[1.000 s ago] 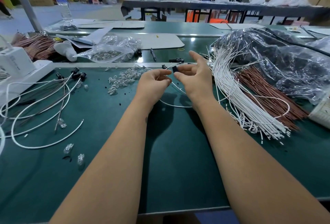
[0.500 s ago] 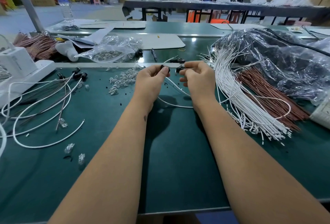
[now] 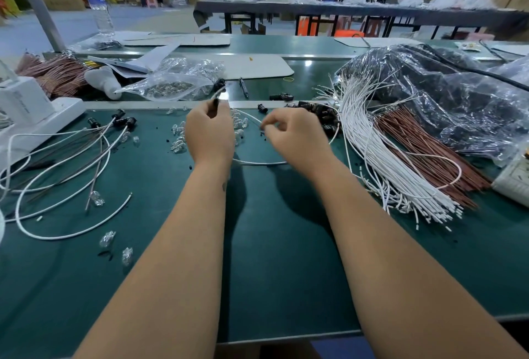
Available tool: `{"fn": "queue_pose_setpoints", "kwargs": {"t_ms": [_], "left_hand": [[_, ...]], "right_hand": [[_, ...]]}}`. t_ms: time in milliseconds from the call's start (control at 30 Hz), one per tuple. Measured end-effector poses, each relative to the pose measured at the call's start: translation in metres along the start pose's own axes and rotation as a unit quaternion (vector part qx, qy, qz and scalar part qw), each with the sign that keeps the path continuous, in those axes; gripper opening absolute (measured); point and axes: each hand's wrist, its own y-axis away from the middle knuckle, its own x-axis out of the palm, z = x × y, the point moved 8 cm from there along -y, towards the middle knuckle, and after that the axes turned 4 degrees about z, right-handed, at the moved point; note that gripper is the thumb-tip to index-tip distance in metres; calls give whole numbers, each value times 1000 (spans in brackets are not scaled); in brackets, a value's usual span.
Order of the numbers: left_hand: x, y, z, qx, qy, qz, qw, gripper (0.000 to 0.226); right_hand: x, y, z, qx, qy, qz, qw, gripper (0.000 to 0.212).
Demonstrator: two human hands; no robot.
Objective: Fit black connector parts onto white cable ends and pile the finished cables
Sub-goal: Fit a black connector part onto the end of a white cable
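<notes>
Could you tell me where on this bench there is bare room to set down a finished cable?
The green mat is bare near the front edge, around both forearms. A narrower bare strip lies behind the white cable bundle. The left is crowded with looped finished cables and clear bulbs; black connector parts crowd the middle.

White cable [image 3: 257, 162] partly hidden behind both blurred hands [image 3: 294, 135].

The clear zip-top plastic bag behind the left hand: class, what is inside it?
The clear zip-top plastic bag holds a shallow heap of small glassy pieces, seen through the film. Its crumpled, glaring folds hide their exact shape and whatever lies at the bag's far end.
</notes>
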Motion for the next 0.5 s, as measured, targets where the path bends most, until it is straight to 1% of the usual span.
{"fn": "queue_pose_setpoints", "kwargs": {"t_ms": [33,100,133,167,200,233,267,300,367,433,467,500], "left_hand": [[-3,-1,-2,4,31,-13,999,26],[-7,-2,-4,7,97,-34,995,24],[-8,-1,-5,8,120,-40,992,22],[-8,-1,-5,8,133,-44,990,22],[-8,0,-5,7,141,-46,989,22],[-8,0,-5,5,144,-46,989,23],[-7,-1,-5,5,137,-46,990,23],[-6,-1,-5,8,118,-42,992,23],[-2,-2,-7,21,67,-17,997,25],[7,0,-9,40,9,25,999,28],[11,1,-11,47,-23,45,998,29],[14,3,-11,51,-48,64,996,30]], "right_hand": [[8,2,10,-28,-40,24,998,8],[24,5,20,-51,-93,84,991,29],[32,7,22,-54,-75,118,989,38],[38,7,23,-57,-23,147,987,41],[42,7,20,-54,46,167,983,36],[43,7,16,-44,109,172,978,27],[41,5,13,-32,145,162,975,18],[36,4,12,-23,151,138,979,14],[26,1,9,-6,101,77,992,12],[19,-1,7,23,13,34,999,11],[19,-2,2,48,-56,27,997,14],[20,-4,-2,78,-145,24,986,16]]}}
